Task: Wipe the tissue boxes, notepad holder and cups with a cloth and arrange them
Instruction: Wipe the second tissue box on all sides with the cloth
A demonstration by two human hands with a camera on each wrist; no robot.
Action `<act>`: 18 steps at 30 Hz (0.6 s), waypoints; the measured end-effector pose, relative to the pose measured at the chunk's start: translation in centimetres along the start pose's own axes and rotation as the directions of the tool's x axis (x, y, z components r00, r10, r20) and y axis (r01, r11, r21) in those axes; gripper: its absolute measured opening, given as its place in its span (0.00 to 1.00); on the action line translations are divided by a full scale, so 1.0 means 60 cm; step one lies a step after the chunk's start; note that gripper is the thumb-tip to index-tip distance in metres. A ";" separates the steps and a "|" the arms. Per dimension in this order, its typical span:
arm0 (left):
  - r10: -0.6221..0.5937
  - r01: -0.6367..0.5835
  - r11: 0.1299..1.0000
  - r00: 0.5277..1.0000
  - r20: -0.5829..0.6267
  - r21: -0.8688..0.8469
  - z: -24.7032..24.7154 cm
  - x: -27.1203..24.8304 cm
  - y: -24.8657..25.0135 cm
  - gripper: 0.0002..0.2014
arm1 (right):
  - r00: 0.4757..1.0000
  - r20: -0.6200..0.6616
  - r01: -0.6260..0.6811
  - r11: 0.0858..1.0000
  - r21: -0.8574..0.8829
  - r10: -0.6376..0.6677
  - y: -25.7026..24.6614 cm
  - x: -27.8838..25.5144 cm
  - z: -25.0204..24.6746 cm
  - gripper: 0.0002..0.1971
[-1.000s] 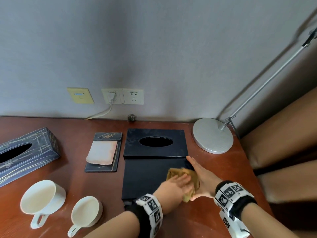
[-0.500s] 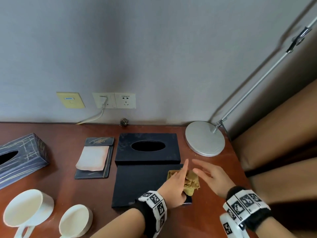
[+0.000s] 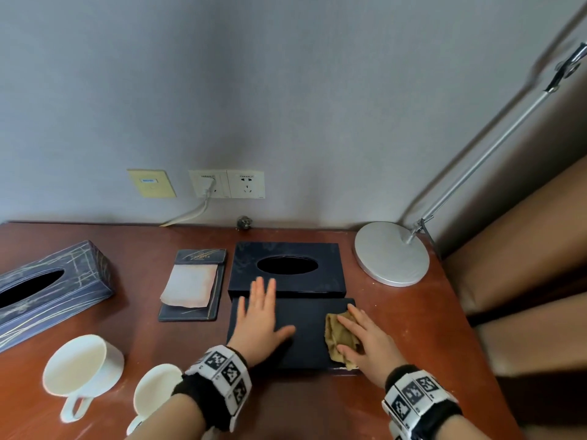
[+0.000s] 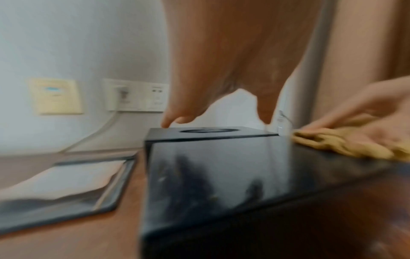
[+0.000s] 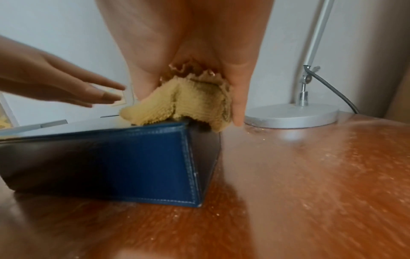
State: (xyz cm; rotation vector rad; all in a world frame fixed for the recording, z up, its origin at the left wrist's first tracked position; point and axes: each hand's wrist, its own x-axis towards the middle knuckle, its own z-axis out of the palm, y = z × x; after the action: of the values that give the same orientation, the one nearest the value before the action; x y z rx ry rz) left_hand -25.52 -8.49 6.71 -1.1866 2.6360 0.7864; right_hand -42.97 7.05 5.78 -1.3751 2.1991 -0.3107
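Observation:
A dark blue tissue box (image 3: 317,338) (image 4: 221,166) (image 5: 133,157) with an oval slot on top stands mid-table. My left hand (image 3: 263,312) (image 5: 66,87) lies flat with straight fingers on the box's near face, its fingertips reaching the top edge. My right hand (image 3: 362,338) presses a yellow cloth (image 3: 340,335) (image 4: 346,145) (image 5: 188,101) onto the box's right end with straight fingers. Left of the box lies the notepad holder (image 3: 193,284) (image 4: 66,184). A striped tissue box (image 3: 47,290) lies at the far left. Two white cups (image 3: 82,366) (image 3: 155,392) stand near the front edge.
A round silver lamp base (image 3: 392,252) (image 5: 292,115) stands right of the box, its arm rising to the upper right. Wall sockets (image 3: 227,184) with a plugged-in cable sit behind the table. A brown padded seat (image 3: 524,249) borders the table's right edge.
My left hand has left the cloth and moved left to lie flat on the box. My right hand has come down onto the cloth at the box's right end.

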 end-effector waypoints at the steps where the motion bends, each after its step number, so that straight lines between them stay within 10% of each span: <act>1: -0.095 0.093 0.995 0.995 -0.041 -0.038 -0.007 0.000 -0.021 0.46 | 1.000 -0.027 -0.008 0.999 0.042 0.009 0.004 -0.004 -0.002 0.29; 8: -0.284 0.308 0.906 0.951 0.123 -0.291 -0.022 -0.004 -0.104 0.42 | 0.836 -0.118 -0.389 0.731 0.561 0.536 0.060 -0.010 -0.034 0.12; 12: -0.323 0.363 0.861 0.931 0.169 -0.355 -0.017 0.015 -0.095 0.31 | 0.853 0.082 -0.347 0.441 0.828 0.515 0.055 0.038 -0.042 0.15; 18: -0.420 0.472 0.817 0.881 0.219 -0.331 -0.023 0.036 -0.101 0.27 | 0.896 0.107 -0.377 0.611 0.696 0.431 0.013 0.100 -0.016 0.13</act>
State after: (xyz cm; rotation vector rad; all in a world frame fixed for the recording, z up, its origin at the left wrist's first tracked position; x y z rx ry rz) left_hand -22.44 -13.97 4.73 -1.6922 2.0130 1.2483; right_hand -46.18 2.01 4.36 -0.4240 2.0241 -0.9254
